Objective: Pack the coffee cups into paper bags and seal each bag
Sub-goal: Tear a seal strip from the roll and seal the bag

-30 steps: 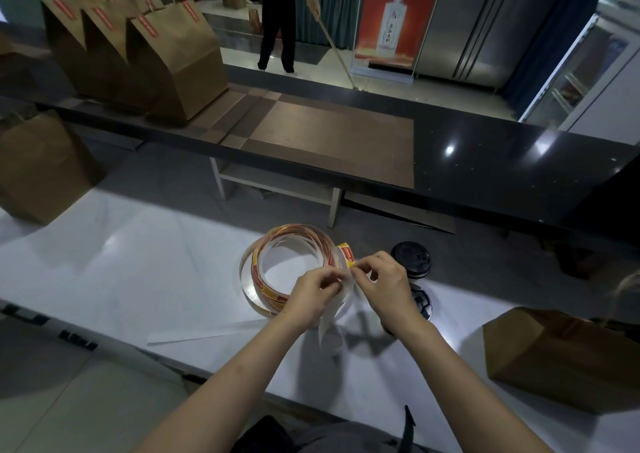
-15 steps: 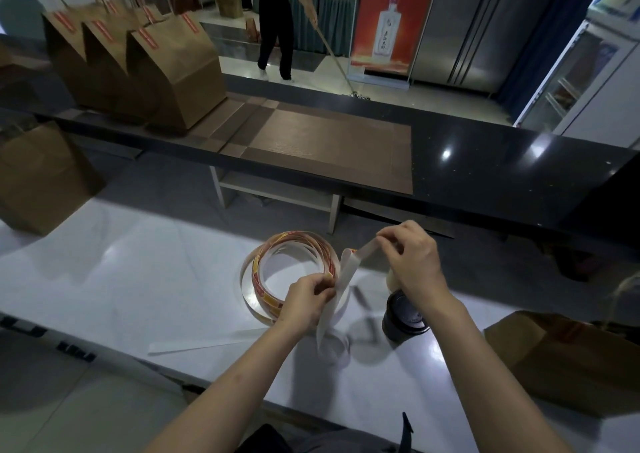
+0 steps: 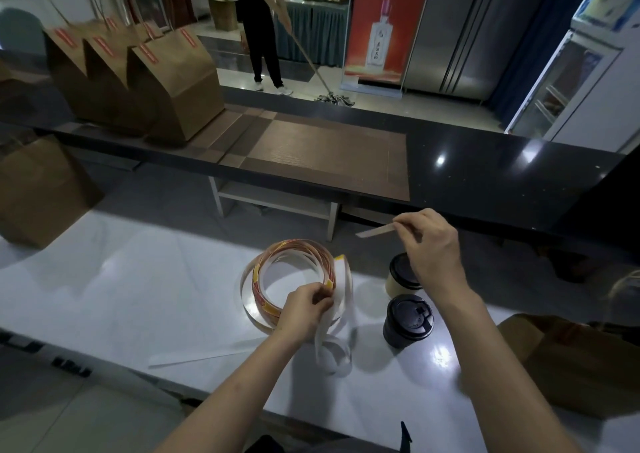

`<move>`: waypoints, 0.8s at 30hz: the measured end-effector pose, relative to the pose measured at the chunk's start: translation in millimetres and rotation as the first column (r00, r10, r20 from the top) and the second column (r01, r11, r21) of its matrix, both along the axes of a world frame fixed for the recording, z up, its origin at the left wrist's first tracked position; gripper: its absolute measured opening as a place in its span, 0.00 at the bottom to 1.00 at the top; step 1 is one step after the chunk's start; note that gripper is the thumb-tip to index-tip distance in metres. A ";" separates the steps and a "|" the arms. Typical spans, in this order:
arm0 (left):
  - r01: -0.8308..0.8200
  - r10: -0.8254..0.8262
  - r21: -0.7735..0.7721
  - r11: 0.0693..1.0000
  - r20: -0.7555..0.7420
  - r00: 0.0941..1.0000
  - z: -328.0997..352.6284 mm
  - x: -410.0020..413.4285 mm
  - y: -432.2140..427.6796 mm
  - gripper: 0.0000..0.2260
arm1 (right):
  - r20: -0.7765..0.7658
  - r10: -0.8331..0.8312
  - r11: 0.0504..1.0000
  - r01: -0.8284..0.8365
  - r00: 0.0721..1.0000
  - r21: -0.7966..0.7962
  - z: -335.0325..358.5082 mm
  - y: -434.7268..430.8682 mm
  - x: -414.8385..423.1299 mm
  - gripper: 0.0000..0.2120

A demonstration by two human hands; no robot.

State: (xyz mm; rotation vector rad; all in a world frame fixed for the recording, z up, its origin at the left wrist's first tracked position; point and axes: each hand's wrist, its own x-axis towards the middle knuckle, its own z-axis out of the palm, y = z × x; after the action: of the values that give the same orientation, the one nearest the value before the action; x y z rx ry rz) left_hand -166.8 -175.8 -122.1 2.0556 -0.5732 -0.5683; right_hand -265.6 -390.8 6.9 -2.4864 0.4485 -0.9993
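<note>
A loose roll of red and yellow sticker strip [image 3: 292,279] lies on the white counter [image 3: 138,290]. My left hand [image 3: 306,309] pinches the roll's white backing at its right side. My right hand [image 3: 431,245] is raised above the cups and pinches one peeled sticker strip [image 3: 375,231] that points left. Two coffee cups with black lids stand right of the roll: the near one [image 3: 408,321] is in full view, the far one [image 3: 401,276] is partly behind my right hand. A brown paper bag [image 3: 568,362] lies at the right.
Three sealed brown bags [image 3: 173,82] with red stickers stand on the dark upper counter [image 3: 485,172] at the back left. Another brown bag [image 3: 38,189] stands at the far left. A loose backing strip [image 3: 194,357] lies on the counter. A person mops the floor behind.
My right hand has pulled a sticker free of the roll and lifted it up and to the right. My left hand stays on the roll. Both cups are now uncovered.
</note>
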 end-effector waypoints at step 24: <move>-0.040 0.049 -0.165 0.985 0.054 0.997 53.9 -13.9 -41.6 0.01 | 0.048 -0.148 0.716 0.073 0.988 0.694 4.0 -8.6 -63.2 0.08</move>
State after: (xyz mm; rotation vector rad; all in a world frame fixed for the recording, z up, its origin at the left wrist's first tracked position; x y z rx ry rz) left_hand -180.7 -217.4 -68.2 1.9289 -0.5869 -0.4224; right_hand -328.8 -399.3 10.8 -1.7339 0.7836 -0.7923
